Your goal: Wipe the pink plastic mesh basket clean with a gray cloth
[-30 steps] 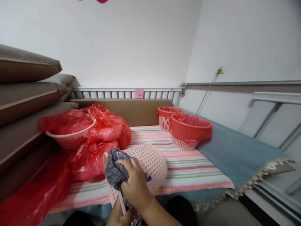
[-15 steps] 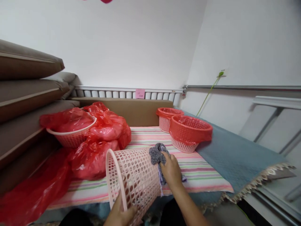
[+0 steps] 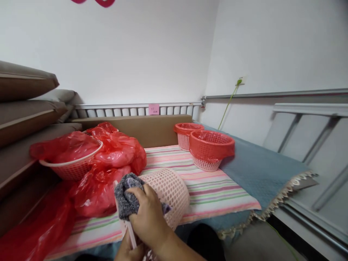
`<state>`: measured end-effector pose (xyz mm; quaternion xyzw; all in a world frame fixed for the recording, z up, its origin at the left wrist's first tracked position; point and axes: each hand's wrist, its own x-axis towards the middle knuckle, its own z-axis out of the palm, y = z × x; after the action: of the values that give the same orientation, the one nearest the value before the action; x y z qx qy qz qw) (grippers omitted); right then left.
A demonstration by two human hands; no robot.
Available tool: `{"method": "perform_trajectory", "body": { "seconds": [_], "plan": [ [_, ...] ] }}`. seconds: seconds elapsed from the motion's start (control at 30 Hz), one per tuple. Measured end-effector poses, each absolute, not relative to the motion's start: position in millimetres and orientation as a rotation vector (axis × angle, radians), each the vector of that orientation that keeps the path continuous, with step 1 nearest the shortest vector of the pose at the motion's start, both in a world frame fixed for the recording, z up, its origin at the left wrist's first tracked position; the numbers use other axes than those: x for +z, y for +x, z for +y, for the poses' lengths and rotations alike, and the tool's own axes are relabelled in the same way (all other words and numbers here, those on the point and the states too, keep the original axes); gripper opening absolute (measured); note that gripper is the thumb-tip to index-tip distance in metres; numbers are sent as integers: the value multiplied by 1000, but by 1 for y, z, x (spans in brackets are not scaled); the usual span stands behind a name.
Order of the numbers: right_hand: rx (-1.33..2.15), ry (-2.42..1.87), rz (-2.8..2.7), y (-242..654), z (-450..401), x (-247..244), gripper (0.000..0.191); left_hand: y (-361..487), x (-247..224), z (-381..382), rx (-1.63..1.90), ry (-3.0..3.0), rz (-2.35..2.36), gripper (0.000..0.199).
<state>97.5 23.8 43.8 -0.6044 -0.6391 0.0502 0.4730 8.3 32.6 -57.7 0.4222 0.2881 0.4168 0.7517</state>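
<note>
The fingers (image 3: 138, 193) of the right hand (image 3: 150, 216) are curled around a bunched grey cloth (image 3: 125, 198), which sits against the pale pink basket (image 3: 175, 192) at its rim (image 3: 131, 235). That basket is tipped on its side right at the hands, its long axis running across the view — rim end to the left, base end to the right and a little away from the person. The left hand (image 3: 131, 251) is lower and nearer the person, gripping the near part of the rim. Both hands are thus at the rim end; the right is the nearer to the basket's body, and the base end lies past it with no hand there. The basket is over the near part of a striped cloth (image 3: 217, 195) — whether it touches, I cannot tell. Red plastic bags (image 3: 119, 154) lie to the left; two upright baskets (image 3: 207, 165) stand farther off, to the right.
</note>
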Motion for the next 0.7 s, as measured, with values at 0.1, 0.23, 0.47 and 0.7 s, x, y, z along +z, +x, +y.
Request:
{"method": "perform_trajectory", "body": {
  "seconds": [0.1, 0.23, 0.47, 0.7],
  "plan": [
    [0, -1594, -1612, 121, 30, 36, 58, 8, -67, 34, 917, 925, 607, 76],
    [-206, -1978, -1429, 199, 43, 18, 50, 8, -74, 29, 854, 989, 530, 89],
    [-327, -2228, -1189, 255, 32, -1, 44, 3, -47, 28, 678, 1157, 427, 83],
    [-289, -2197, -1172, 247, 22, -4, 40, 6, 9, 30, 804, 942, 459, 91]
  ]
}}
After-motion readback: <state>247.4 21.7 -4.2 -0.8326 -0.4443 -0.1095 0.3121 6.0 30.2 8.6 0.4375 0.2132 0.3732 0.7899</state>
